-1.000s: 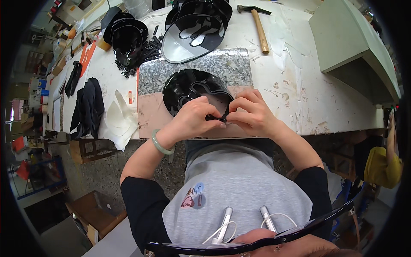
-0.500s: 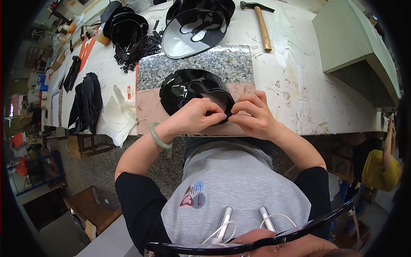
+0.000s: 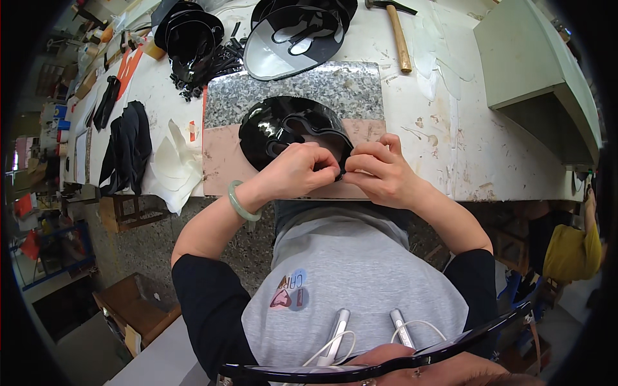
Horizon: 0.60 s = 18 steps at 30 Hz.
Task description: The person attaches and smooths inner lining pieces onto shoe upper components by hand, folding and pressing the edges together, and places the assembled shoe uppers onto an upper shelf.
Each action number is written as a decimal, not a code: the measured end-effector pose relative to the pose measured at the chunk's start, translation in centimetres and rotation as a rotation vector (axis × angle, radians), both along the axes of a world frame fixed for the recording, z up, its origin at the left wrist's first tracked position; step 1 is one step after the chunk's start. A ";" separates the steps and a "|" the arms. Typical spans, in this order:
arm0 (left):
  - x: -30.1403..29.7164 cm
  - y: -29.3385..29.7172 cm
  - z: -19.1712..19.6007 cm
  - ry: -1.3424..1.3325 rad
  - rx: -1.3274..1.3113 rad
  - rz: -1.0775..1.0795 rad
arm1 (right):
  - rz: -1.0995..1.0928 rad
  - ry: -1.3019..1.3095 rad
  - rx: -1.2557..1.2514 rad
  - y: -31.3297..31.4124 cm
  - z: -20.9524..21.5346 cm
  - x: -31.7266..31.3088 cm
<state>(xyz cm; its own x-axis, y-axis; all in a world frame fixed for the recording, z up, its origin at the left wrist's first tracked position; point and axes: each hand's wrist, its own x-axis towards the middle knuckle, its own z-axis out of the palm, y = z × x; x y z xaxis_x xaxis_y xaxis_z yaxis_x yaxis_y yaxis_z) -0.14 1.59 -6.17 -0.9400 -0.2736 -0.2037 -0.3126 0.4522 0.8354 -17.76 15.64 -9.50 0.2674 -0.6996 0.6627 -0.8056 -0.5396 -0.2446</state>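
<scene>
A glossy black shoe upper (image 3: 264,128) with curved cut-outs rests on the pink part of the work board in front of me. My left hand (image 3: 299,170) is closed, its thumb and fingers pinching the near right edge of the upper. Right beside it, my right hand (image 3: 381,170) is also closed, fingertips pinched on the same edge. The two sets of fingertips nearly meet there. Exactly what lies between them is hidden by the fingers. A pale green bangle (image 3: 239,202) circles my left wrist.
The speckled grey slab (image 3: 309,83) lies beyond the upper. More black uppers (image 3: 290,51) with grey lining are stacked behind it. A hammer (image 3: 400,40) lies at the far right, near a pale green metal housing (image 3: 541,77). Black pieces (image 3: 131,147) and white sheets (image 3: 175,168) lie left.
Both hands stay pinched at the upper's edge, with the left fingertips shifted slightly. The whole bench view has moved up a little; nothing has been let go.
</scene>
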 end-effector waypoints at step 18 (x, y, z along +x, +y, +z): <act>0.3 0.3 0.1 -0.023 0.032 0.016 | -0.006 -0.052 0.265 -0.3 1.9 0.3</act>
